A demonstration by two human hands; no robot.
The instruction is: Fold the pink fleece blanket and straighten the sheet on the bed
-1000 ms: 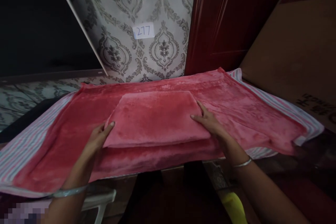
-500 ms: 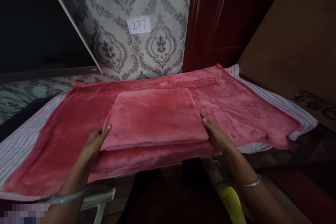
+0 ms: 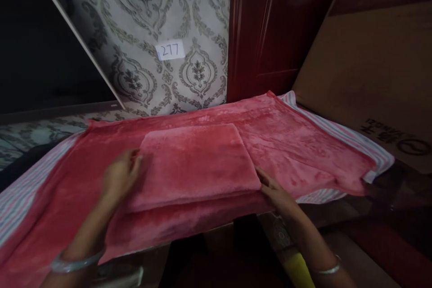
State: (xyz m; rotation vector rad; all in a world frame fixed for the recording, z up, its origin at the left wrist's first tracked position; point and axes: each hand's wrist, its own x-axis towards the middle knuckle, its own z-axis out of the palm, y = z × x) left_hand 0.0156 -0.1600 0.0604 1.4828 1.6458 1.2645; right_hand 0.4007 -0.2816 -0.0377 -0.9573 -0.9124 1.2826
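A plush pink-red blanket, folded into a thick rectangle (image 3: 199,162), lies on a larger spread of the same plush fabric (image 3: 293,144). At its left edge my left hand (image 3: 118,177) hovers slightly blurred, fingers bent and the thumb a little apart, with nothing visible in it. My right hand (image 3: 276,195) is at the right front corner, its fingers on the folded edge and the thumb near the corner; the fingertips are partly hidden by the fabric. Another fold layer (image 3: 189,220) shows below the front edge.
A striped sheet (image 3: 337,126) sticks out beneath the plush fabric. A dark screen (image 3: 50,45) stands at the left, a large cardboard box (image 3: 371,63) at the right. Behind are patterned wallpaper, a card marked 277 (image 3: 170,49) and a dark red door (image 3: 263,22).
My left hand has come off the left edge of the folded blanket, its fingers now more curled. My right hand has slid toward the front corner. The view has tilted up slightly.
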